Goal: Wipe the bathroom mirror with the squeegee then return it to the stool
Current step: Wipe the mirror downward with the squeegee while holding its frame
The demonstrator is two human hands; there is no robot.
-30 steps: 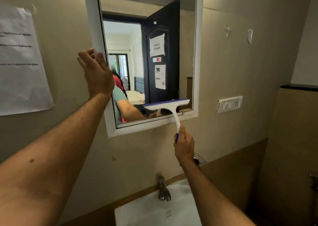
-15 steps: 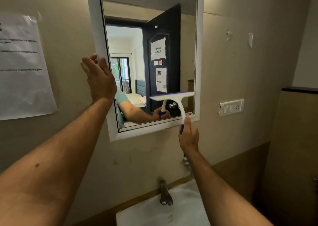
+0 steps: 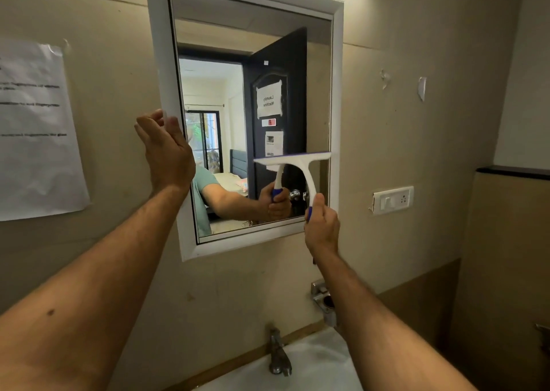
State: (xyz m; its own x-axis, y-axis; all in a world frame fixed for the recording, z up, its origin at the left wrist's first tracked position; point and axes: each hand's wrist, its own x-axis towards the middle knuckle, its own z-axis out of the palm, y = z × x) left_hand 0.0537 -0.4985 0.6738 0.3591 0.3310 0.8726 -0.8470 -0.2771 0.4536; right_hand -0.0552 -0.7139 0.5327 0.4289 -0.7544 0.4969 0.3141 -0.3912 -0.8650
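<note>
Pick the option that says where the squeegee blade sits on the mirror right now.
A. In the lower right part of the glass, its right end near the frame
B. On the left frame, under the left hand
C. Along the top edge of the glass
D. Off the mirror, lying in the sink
A: the squeegee, held by the right hand, lies across the lower right of the mirror, its right end beside the frame.

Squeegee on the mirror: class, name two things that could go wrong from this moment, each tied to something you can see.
1. The right hand grips only the lower end of the squeegee handle, so the blade may tilt and leave streaks.
2. The blade sits against the right side of the mirror frame; it might catch there and skip.
3. The left hand steadies the frame's left edge; a hard push could shift the mirror.
</note>
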